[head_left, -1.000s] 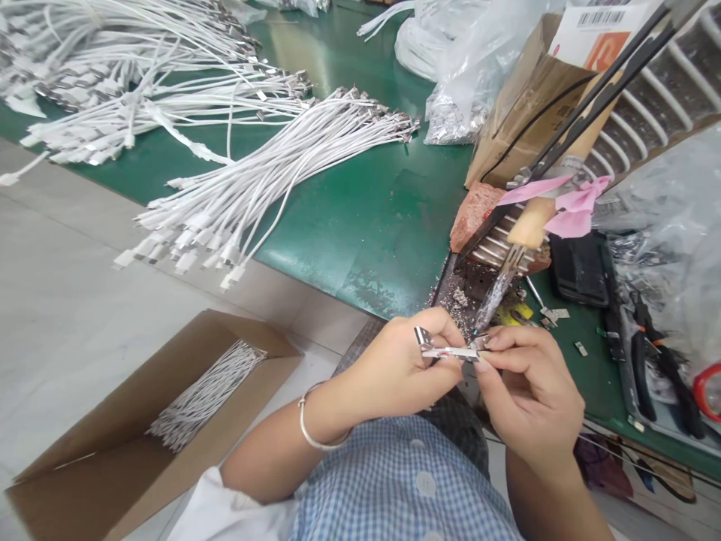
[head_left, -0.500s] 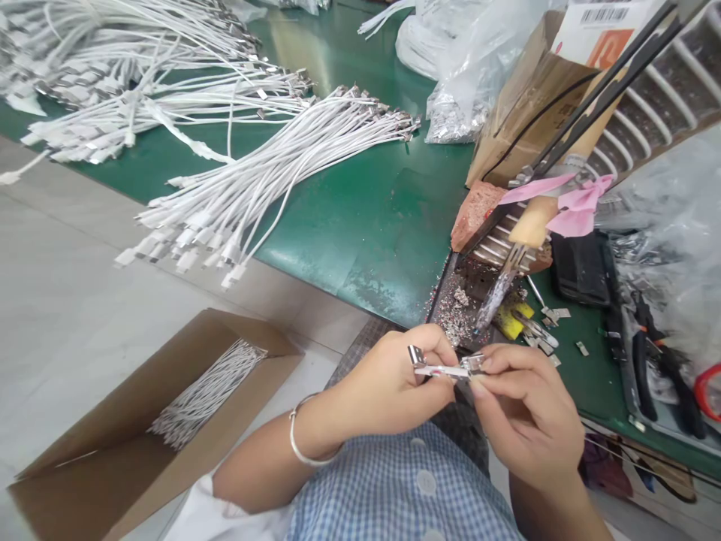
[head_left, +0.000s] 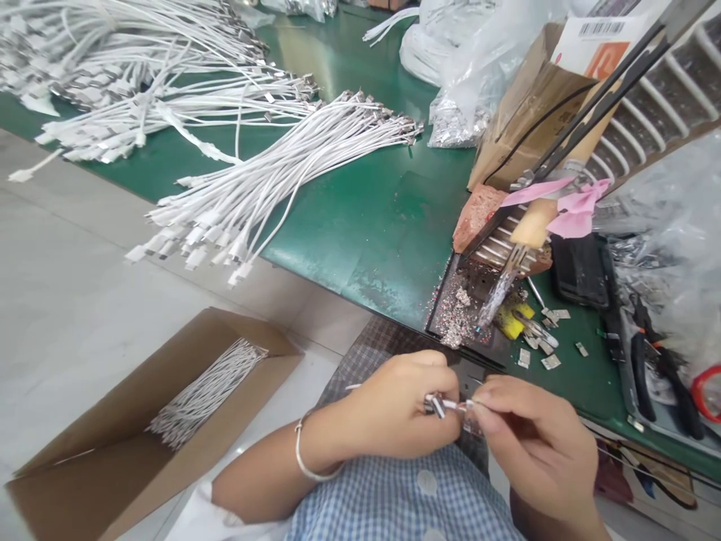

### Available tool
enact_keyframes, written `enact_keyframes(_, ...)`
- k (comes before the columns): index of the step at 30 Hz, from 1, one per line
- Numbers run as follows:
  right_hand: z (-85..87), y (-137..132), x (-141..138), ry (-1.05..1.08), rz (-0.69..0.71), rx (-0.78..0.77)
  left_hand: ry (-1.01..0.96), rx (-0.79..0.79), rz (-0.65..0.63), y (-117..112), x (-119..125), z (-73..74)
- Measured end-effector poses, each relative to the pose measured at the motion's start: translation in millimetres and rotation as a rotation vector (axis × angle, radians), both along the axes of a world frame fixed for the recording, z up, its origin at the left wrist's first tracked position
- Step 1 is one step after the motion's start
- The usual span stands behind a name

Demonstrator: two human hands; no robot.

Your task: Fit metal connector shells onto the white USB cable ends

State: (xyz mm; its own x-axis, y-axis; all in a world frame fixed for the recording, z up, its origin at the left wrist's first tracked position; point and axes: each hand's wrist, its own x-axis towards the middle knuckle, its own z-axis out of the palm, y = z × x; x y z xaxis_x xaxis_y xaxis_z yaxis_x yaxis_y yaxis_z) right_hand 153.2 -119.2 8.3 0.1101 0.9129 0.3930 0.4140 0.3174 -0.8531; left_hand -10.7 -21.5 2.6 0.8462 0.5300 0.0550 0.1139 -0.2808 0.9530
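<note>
In front of my apron, both hands meet over a short white USB cable [head_left: 449,404]. My left hand [head_left: 408,402] is closed round it, and a shiny metal USB plug [head_left: 435,406] sticks out between the thumb and forefinger. My right hand [head_left: 535,436] pinches the cable's stripped end between thumb and forefinger; a bit of red wire shows beside the fingertips. The small piece inside that pinch is mostly hidden. Nearest on the green table [head_left: 388,248] is a bundle of white cables [head_left: 282,180] with metal plugs at one end.
A soldering iron [head_left: 529,225] with a pink ribbon hangs over a dark tray [head_left: 436,319] of solder crumbs. Small metal plugs [head_left: 552,362] and a yellow sponge [head_left: 511,323] lie beside it. Pliers [head_left: 665,368] rest at right. Below left stands a cardboard box [head_left: 84,492] holding cables.
Both hands have moved slightly down toward me. My left hand has turned knuckles-up over the cable, and my right fingers have shifted their pinch at its end.
</note>
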Motion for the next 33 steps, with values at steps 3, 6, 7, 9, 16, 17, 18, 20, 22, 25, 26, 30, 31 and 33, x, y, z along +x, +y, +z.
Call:
enact_keyframes(3,-4.2,0,-3,0.103,-0.114,-0.036,-0.059,-0.092,0.076,-1,-2,3.2)
enact_keyframes(6,-7.5,-2,-3,0.153,-0.194,-0.062,-0.099,-0.195,0.093,0,-4,6.3)
enact_keyframes(7,-7.9,-2,-3,0.159,-0.209,-0.068,-0.109,-0.202,0.094,1,-4,6.9)
enact_keyframes(9,-7.9,-2,-3,0.161,-0.209,-0.083,-0.117,-0.179,0.093,2,-4,7.4)
enact_keyframes(16,-8.0,3,1,0.229,-0.103,-0.157,-0.077,-0.212,0.06,7,-6,6.3)
enact_keyframes(17,-8.6,3,2,0.238,-0.069,-0.167,-0.071,-0.22,0.044,8,-7,5.8)
enact_keyframes(18,-9.2,2,4,0.245,-0.031,-0.179,-0.065,-0.229,0.024,8,-7,5.2)
enact_keyframes(20,-10.3,2,7,0.251,0.032,-0.209,-0.055,-0.256,-0.012,10,-8,3.9)
enact_keyframes(22,-11.1,1,9,0.253,0.049,-0.229,-0.04,-0.293,-0.029,11,-8,3.1)
enact_keyframes(25,-12.0,0,8,0.247,0.029,-0.224,-0.027,-0.336,-0.022,13,-8,3.2)
enact_keyframes(26,-12.2,1,7,0.241,0.022,-0.222,-0.024,-0.348,-0.025,13,-7,3.7)
enact_keyframes(30,-12.7,4,4,0.212,-0.009,-0.201,0.018,-0.387,-0.04,15,-6,6.7)
enact_keyframes(31,-12.9,5,4,0.208,-0.014,-0.193,0.033,-0.395,-0.037,15,-6,7.2)
enact_keyframes(33,-13.4,6,3,0.198,-0.022,-0.178,0.058,-0.405,-0.02,15,-5,7.4)
